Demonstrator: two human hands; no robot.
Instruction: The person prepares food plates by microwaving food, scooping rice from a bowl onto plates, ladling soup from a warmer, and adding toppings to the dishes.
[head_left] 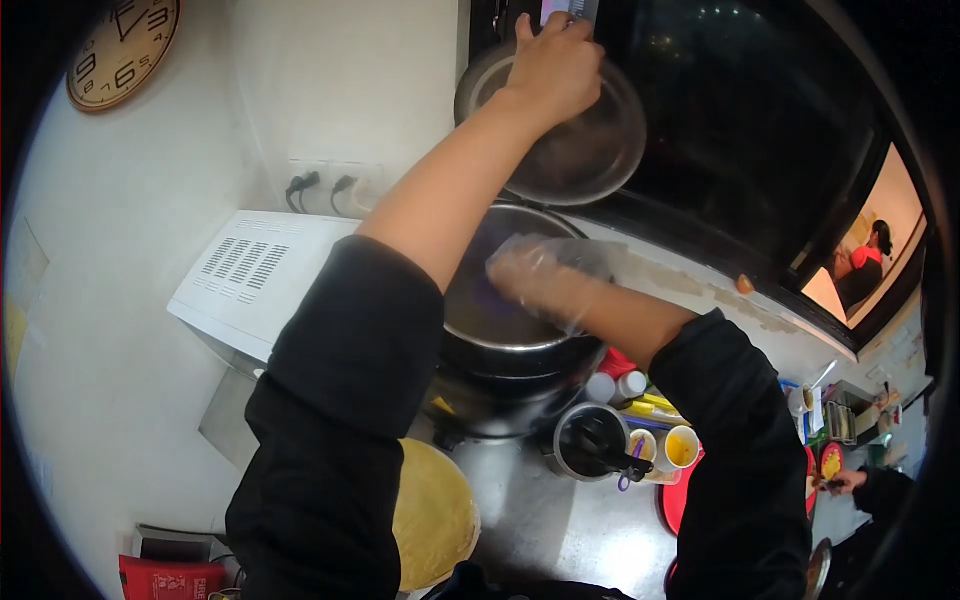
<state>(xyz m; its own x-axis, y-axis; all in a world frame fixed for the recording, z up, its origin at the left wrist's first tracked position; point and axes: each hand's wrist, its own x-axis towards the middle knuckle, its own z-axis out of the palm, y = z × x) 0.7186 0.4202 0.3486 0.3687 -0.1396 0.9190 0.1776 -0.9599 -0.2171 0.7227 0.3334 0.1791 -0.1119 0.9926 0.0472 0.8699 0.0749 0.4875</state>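
A large dark pot [500,347] with a silver rim stands uncovered in front of me. Its round lid [585,150] is raised upright behind it, close to the dark window. My left hand [558,70] is up at the lid's upper part with fingers curled, seemingly gripping it; the exact hold is hidden behind the hand. Over the pot's mouth is my right hand [530,275], in a clear plastic glove and smeared by motion. Whether it holds anything does not show. The pot's contents look dim and hazy.
A white vented appliance [240,265] stands at left. Below the pot lie a yellow round sheet [435,520], a container with black-handled utensils [590,440] and a cup of something yellow [682,447]. A co-worker's hand [853,482] is at far right. Another person [868,262] shows through the window.
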